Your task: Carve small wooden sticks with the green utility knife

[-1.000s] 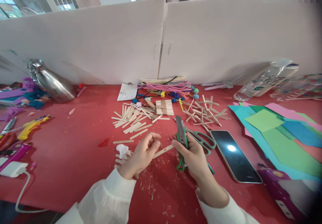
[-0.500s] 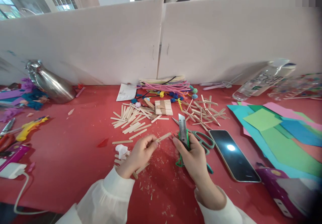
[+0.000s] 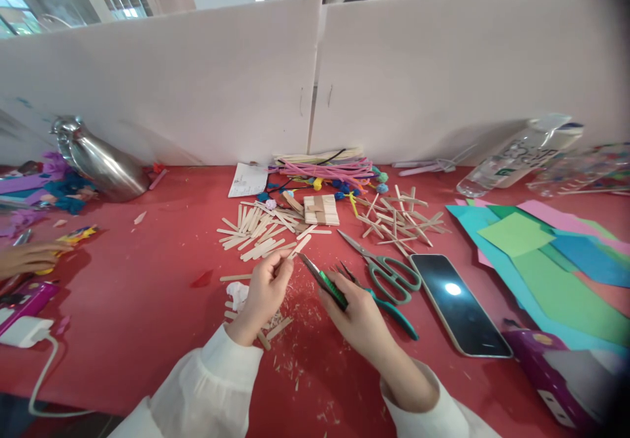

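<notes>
A: Left hand?
B: Left hand (image 3: 266, 288): thumb and fingers pinching a pale, flat wooden craft stick (image 3: 302, 245), which juts toward one o'clock.
A: Right?
B: Right hand (image 3: 358, 316), fingers wrapped round a green-and-black box cutter (image 3: 325, 282), metal blade toward ten-thirty, tip just beside the stick. Contact? Can't tell.
A: Nearby?
B: Green-handled metal scissors (image 3: 378, 264), two o'clock from right hand. Loose pale wooden sticks (image 3: 258, 249), twelve from left.
A: Far left?
B: Another person's bare hand (image 3: 32, 258), nine o'clock, at a yellow tool (image 3: 83, 234); grip unclear.
</notes>
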Motion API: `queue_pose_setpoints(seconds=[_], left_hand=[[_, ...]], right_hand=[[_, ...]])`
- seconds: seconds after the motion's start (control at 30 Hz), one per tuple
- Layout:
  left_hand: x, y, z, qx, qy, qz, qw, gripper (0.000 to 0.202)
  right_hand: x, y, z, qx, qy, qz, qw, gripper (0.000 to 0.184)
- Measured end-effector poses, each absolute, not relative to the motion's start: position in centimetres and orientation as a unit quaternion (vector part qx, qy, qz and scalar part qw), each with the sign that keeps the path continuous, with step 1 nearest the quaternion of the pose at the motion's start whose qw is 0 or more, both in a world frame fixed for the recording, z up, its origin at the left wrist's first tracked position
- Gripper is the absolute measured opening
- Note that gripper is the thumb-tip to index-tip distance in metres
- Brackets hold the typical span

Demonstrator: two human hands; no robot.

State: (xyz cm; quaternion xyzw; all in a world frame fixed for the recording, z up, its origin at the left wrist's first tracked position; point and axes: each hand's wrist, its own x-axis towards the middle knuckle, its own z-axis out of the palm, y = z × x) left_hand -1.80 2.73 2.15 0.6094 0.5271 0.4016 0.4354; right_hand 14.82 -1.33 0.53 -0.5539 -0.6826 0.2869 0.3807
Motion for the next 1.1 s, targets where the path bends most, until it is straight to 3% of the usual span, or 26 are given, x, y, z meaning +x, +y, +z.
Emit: queue_pose_setpoints(seconds=[0.7, 0.9, 1.1], left_hand=[[-1.83, 2.84, 1.81, 0.633, 0.514, 0.423, 0.395, 0.021], [-1.88, 2.69, 1.80, 0.672, 0.522, 0.409, 0.329, 0.021], [-1.99, 2.67, 1.69, 0.733, 0.525, 0.390, 0.188, 0.019]], right_hand=[[15.21, -1.57, 0.47, -0.559, -0.697, 0.233, 0.384, 0.020], [15.19, -1.64, 0.32, -0.574, -0.676, 0.263, 0.380, 0.024], [14.93, -1.57, 0.82, -0.586, -0.631, 0.353, 0.365, 0.025]])
